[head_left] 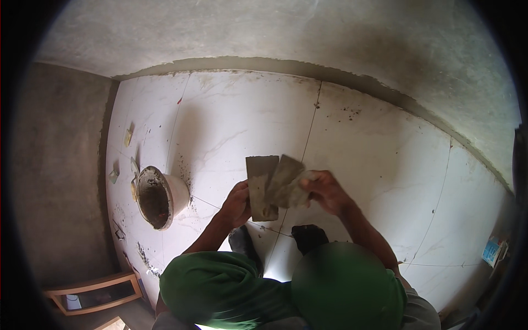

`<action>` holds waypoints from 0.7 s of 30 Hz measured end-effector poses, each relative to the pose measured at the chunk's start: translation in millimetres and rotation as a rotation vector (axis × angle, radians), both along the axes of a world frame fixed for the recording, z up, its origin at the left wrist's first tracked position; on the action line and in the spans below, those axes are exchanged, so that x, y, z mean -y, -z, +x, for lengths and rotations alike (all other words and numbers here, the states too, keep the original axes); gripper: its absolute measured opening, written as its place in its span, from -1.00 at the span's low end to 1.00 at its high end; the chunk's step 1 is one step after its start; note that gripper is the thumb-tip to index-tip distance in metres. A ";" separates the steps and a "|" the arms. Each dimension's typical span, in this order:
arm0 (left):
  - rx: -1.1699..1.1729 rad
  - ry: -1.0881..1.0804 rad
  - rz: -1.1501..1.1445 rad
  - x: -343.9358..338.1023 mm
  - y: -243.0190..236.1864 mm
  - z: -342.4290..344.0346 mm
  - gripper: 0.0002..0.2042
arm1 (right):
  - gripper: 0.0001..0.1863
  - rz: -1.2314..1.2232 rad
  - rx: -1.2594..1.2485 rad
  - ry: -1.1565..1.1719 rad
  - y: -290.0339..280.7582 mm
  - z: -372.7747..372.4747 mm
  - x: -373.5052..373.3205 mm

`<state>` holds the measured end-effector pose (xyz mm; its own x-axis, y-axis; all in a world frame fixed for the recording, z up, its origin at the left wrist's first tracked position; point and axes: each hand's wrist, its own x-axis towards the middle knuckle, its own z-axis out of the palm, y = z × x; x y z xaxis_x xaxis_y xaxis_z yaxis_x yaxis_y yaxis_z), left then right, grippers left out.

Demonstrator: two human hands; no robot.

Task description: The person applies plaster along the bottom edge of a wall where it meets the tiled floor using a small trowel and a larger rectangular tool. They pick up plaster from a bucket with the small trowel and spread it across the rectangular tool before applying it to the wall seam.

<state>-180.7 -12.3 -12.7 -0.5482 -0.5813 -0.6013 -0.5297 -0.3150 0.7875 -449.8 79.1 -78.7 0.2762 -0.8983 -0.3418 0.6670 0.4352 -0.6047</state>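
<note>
"Slab (pixel 259 186) gripped in our left hand (pixel 235 204), above the floor (pixel 231 126): why by its left edge?"

"Probably to leave its face free; the blurred piece (pixel 287 179) gripped in our right hand (pixel 324 191) overlaps it, though we cannot tell whether they touch."

"Anything in our way?"

"Our feet (pixel 309 237), just nearer and lower; the bucket (pixel 178 195) sits well to the left, dirt (pixel 185 176) beside it."
</note>
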 end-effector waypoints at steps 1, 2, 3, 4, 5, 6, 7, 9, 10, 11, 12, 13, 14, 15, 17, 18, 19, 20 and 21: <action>-0.023 -0.015 0.047 -2.5 1.6 1.7 -0.68 | -0.68 -0.003 0.008 -0.011 2.1 16.0 2.1; -0.056 -0.021 0.096 -5.0 5.1 -1.6 -0.67 | -0.69 -0.021 0.070 -0.045 4.7 25.2 2.6; -0.087 -0.026 0.144 -6.4 8.5 -4.8 -0.67 | -0.70 -0.039 0.132 -0.080 6.5 30.0 3.8; -0.199 -0.252 0.390 -10.8 9.9 -4.6 -0.59 | -0.70 -0.035 0.134 -0.089 7.7 31.6 3.0; -0.312 -0.481 0.633 -14.0 10.8 -2.0 -0.45 | -0.71 -0.037 0.136 -0.087 9.0 31.7 3.3; -0.313 -0.493 0.633 -13.4 12.7 3.0 -0.45 | -0.72 -0.040 0.139 -0.086 10.4 31.2 4.6; -0.272 -0.258 0.261 -15.0 15.9 12.5 -0.51 | -0.72 -0.021 0.151 -0.103 14.5 31.9 4.8; -0.213 -0.035 -0.053 -20.1 21.5 27.8 -0.55 | -0.74 -0.007 0.102 -0.046 27.6 25.1 0.0; -0.452 -0.235 0.260 -14.5 24.1 33.3 -0.57 | -0.74 0.013 0.080 -0.032 33.0 18.3 -0.9; -0.689 -0.444 0.559 -9.6 23.4 35.9 -0.57 | -0.75 0.022 0.055 -0.023 31.4 10.8 -1.9; -0.689 -0.472 0.574 -7.7 20.7 36.8 -0.57 | -0.75 0.046 0.058 -0.041 25.8 5.4 -7.6; -0.704 -0.487 0.529 -1.2 17.1 35.0 -0.56 | -0.76 0.049 -0.139 0.064 17.8 -3.1 -7.5; -0.716 -0.504 0.478 4.5 12.8 35.9 -0.55 | -0.76 0.044 -0.332 0.166 8.1 -6.0 -4.5; -0.720 -0.525 0.475 7.4 11.1 37.5 -0.55 | -0.76 0.045 -0.333 0.145 -4.1 -4.4 -3.9; -0.609 -0.574 0.325 13.7 10.3 30.0 -0.55 | -0.84 -0.019 -0.830 0.288 -33.1 -3.0 -8.1; -0.567 -0.660 0.338 15.2 9.7 26.2 -0.55 | -0.84 -0.021 -0.836 0.274 -41.9 1.2 -8.2; -0.577 -0.664 0.335 18.7 7.1 23.3 -0.55 | -0.79 -0.395 -1.181 0.293 -51.9 6.7 -5.6; -0.615 -0.711 0.298 21.7 5.1 21.1 -0.58 | -0.70 -0.788 -1.506 0.303 -58.2 13.8 -4.6; -0.652 -0.756 0.260 23.4 3.5 19.8 -0.61 | -0.70 -0.795 -1.512 0.300 -60.4 23.2 -6.0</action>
